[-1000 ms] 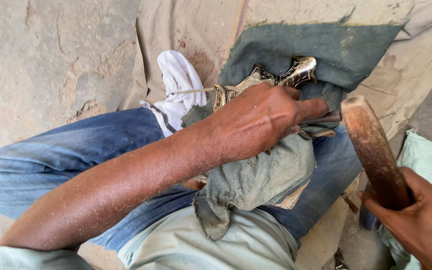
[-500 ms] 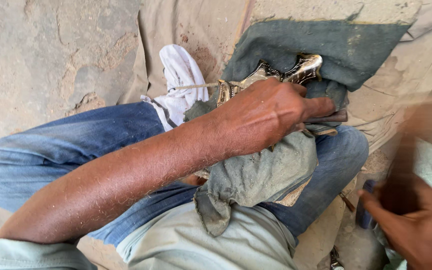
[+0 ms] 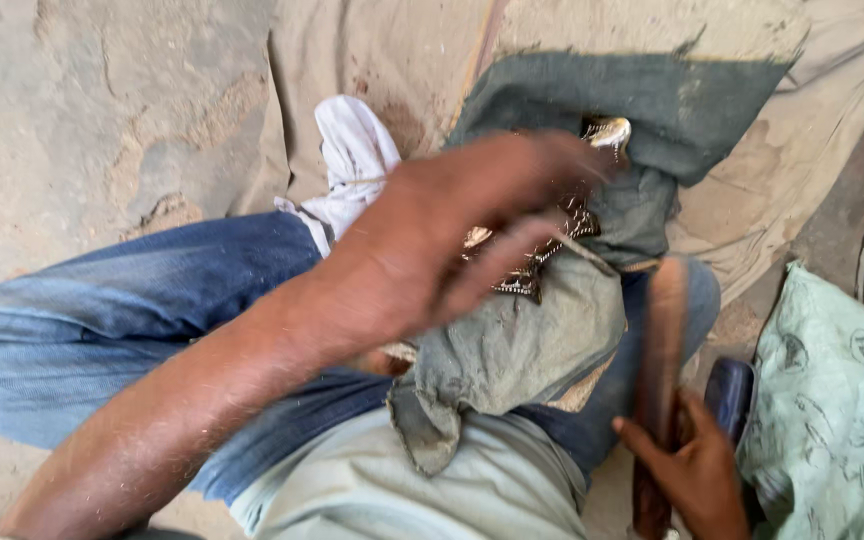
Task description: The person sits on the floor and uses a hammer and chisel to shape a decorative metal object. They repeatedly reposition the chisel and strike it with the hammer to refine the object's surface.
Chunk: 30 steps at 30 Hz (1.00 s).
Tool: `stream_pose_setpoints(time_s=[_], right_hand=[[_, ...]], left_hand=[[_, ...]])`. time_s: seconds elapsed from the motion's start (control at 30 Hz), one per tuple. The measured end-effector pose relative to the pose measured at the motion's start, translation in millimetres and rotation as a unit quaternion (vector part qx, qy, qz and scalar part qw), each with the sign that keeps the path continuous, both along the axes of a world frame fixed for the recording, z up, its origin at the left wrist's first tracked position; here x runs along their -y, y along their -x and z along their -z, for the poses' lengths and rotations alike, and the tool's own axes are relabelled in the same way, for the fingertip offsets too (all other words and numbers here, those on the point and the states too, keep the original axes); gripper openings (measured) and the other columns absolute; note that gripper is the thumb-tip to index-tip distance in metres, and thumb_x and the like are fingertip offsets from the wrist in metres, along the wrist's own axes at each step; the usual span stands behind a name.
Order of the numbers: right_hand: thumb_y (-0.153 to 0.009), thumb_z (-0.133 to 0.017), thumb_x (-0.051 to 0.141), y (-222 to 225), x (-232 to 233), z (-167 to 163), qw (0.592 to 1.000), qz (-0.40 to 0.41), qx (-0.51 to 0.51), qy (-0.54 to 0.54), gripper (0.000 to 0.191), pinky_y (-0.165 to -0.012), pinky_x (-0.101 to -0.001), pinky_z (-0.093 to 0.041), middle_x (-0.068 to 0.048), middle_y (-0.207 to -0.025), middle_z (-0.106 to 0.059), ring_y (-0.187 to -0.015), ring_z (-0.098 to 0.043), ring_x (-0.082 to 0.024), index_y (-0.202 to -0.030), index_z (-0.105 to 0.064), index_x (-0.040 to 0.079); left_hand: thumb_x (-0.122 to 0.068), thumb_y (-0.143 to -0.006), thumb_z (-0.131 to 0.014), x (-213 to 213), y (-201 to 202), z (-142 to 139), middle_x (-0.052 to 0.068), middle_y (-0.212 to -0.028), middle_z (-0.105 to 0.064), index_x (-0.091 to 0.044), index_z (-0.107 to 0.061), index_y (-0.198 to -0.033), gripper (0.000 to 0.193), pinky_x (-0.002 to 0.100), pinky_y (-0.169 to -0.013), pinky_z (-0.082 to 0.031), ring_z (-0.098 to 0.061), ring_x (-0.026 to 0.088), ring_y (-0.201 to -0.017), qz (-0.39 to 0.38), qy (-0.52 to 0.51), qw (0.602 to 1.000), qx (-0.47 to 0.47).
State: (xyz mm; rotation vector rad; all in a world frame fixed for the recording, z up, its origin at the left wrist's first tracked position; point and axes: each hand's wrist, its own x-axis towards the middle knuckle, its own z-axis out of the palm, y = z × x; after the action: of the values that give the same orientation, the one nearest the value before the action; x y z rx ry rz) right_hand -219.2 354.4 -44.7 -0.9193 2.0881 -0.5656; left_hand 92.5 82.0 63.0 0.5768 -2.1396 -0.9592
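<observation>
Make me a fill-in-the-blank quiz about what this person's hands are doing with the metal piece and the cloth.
1. The right hand grips a wooden ____.
2. The left hand hovers over a shiny ____ piece.
3. That piece lies on a grey-green ____ across the lap.
4. The legs are in blue ____.

Missing words: handle; metal; cloth; jeans

A metal piece (image 3: 552, 240) lies on a cloth (image 3: 522, 340) over the lap, wooden mallet (image 3: 657, 380) to its right, sack (image 3: 832, 400) beyond

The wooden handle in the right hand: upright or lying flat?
Roughly upright. The handle rises from the right hand, which grips its lower end beside the knee; its top is motion-blurred, so exact tilt cannot be told.
</observation>
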Motion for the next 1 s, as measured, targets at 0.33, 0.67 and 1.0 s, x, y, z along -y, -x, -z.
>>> stream_pose_setpoints(time_s=[0.33,0.67,1.0], right_hand=[[-0.082,-0.082,0.0,-53,41,-55,0.972,-0.056,-0.079,0.214,0.024,-0.074,-0.0242,-0.057,-0.011,-0.096,-0.073,-0.086,-0.07,-0.014,-0.105,-0.074,-0.003],[-0.093,-0.074,-0.002,-88,168,-113,0.944,-0.114,-0.069,0.301,0.021,-0.085,-0.026,-0.06,-0.01,-0.106,-0.072,-0.097,-0.071,-0.014,-0.113,-0.072,-0.001],[-0.103,-0.076,0.023,-59,343,-82,0.817,-0.307,-0.336,0.353,0.04,-0.115,-0.0538,-0.038,-0.02,-0.142,-0.064,-0.135,-0.056,-0.034,-0.135,-0.066,0.002]], left_hand=[[-0.039,-0.093,-0.079,46,-39,81,0.02,-0.127,-0.065,0.003,-0.058,-0.136,0.064,0.042,-0.099,-0.054,-0.066,0.034,-0.116,-0.01,-0.121,0.989,0.08],[-0.062,-0.063,-0.088,20,-29,75,0.02,-0.106,-0.074,0.002,-0.061,-0.117,0.088,0.04,-0.092,-0.061,-0.074,0.028,-0.104,-0.036,-0.199,0.978,0.059],[-0.061,-0.063,-0.092,-25,-21,42,0.025,-0.086,-0.061,0.001,-0.055,-0.114,0.088,0.055,-0.069,-0.052,-0.064,0.043,-0.081,-0.182,-0.152,0.965,0.111]])
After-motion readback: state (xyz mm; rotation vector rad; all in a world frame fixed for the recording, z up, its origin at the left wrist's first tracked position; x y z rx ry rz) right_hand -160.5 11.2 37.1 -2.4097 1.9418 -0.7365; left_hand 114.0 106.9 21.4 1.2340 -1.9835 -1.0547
